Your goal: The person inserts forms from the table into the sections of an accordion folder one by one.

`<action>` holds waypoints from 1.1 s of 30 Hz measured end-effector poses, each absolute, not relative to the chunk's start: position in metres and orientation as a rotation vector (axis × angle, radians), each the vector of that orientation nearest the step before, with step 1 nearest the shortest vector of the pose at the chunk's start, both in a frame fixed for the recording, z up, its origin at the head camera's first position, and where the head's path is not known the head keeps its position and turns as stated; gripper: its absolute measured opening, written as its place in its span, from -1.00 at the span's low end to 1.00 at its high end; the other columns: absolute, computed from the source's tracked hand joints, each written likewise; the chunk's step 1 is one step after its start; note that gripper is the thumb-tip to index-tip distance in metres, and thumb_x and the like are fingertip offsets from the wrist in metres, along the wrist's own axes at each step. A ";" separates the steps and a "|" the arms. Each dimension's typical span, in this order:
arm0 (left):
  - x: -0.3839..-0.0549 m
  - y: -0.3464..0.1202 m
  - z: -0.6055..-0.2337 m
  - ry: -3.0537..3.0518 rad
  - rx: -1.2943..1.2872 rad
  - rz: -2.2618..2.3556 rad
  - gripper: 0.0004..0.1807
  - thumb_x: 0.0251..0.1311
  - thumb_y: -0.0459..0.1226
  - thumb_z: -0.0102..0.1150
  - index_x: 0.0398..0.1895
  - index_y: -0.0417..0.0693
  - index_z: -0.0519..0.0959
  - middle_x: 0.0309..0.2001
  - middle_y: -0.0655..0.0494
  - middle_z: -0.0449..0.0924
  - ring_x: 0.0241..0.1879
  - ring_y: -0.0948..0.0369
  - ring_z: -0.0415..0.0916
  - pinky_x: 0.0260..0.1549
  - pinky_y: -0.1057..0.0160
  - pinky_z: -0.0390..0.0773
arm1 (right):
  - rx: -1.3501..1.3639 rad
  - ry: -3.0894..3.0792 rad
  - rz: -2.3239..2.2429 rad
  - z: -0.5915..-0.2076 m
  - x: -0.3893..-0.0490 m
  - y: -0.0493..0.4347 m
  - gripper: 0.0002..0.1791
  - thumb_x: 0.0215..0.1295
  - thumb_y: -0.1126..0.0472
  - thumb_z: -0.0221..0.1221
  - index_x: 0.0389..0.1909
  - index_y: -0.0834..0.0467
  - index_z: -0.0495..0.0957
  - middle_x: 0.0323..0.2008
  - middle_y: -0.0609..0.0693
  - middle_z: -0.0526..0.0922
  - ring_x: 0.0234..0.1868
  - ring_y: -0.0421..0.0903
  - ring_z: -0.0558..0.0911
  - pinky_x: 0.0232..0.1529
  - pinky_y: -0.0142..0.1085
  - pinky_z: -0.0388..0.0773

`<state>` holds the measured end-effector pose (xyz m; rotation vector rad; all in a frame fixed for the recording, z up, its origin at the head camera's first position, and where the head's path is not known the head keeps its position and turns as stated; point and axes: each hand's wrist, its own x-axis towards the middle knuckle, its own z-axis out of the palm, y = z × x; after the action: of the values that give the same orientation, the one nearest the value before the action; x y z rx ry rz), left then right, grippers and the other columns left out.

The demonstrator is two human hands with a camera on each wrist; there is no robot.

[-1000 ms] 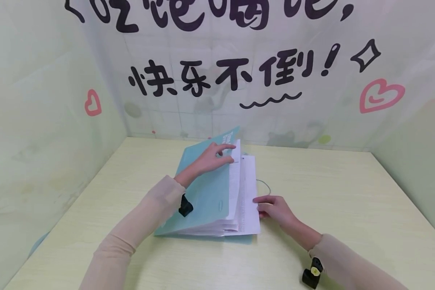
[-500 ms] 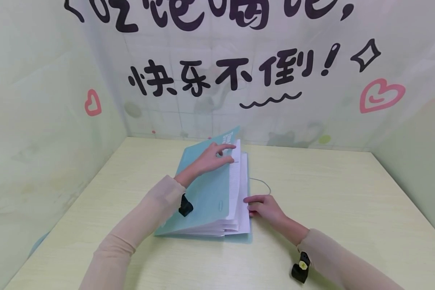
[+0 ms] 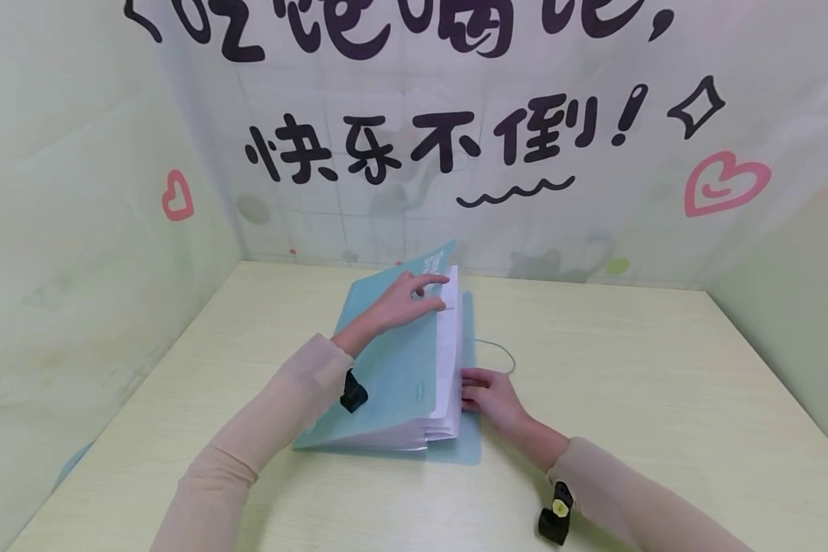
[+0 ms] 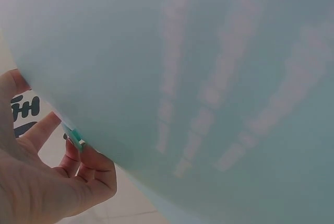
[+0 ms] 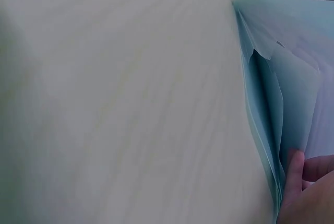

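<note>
A light blue expanding file folder [image 3: 386, 368], with white printed sheets [image 3: 448, 360] inside, lies on the table with its front cover lifted. My left hand [image 3: 407, 299] reaches across the cover and grips its free edge. In the left wrist view, fingers pinch near a small teal tab [image 4: 75, 136] at that edge. My right hand [image 3: 497, 399] is at the folder's right side, its fingertips holding the edge of the sheets just inside. The right wrist view shows the fingers [image 5: 295, 174] tucked among the sheets; part of the hand is cut off by the frame.
A thin elastic cord [image 3: 504, 349] loops out from the folder's right side onto the pale wooden table [image 3: 628, 368]. Light curtain walls with black lettering [image 3: 414, 146] enclose the back and sides. A blue object [image 3: 72, 464] shows at the table's left edge.
My right hand has moved left, and the white sheets have slid left into the folder, baring the blue back cover. My left hand stays on the front cover.
</note>
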<state>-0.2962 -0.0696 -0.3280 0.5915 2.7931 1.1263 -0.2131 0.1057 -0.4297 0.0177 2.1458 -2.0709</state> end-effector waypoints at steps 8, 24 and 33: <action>-0.296 -0.070 -0.329 2.784 0.608 1.140 -0.50 0.09 -0.04 0.04 0.16 0.17 0.37 -0.17 0.03 0.28 -0.20 0.16 0.22 -0.40 0.22 0.28 | 0.016 2.146 -1.992 -0.430 -0.214 0.103 -0.55 0.07 0.50 0.01 0.05 0.52 0.28 -0.04 0.35 0.42 -0.12 0.05 0.49 -0.20 -0.20 0.45; -0.297 -0.068 -0.330 2.784 0.593 1.145 -0.49 0.07 -0.03 0.06 0.16 0.19 0.36 -0.16 0.02 0.28 -0.19 0.14 0.23 -0.40 0.21 0.28 | -0.092 2.169 -1.901 -0.424 -0.220 0.120 -0.70 0.12 0.45 0.02 -0.11 0.48 0.44 -0.29 0.22 0.55 -0.42 -0.05 0.58 -0.35 -0.24 0.50; -0.296 -0.063 -0.337 2.815 0.584 1.097 -0.49 0.08 -0.05 0.07 0.16 0.20 0.36 -0.18 0.03 0.27 -0.19 0.16 0.23 -0.40 0.24 0.31 | -0.065 2.239 -1.872 -0.412 -0.227 0.145 -0.76 0.18 0.40 0.03 -0.17 0.46 0.47 -0.31 0.21 0.56 -0.42 -0.03 0.59 -0.35 -0.26 0.50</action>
<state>-0.2962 -0.0629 -0.3365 0.5844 2.8153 1.0972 -0.2267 0.1454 -0.4115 -0.0647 2.2390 -1.8720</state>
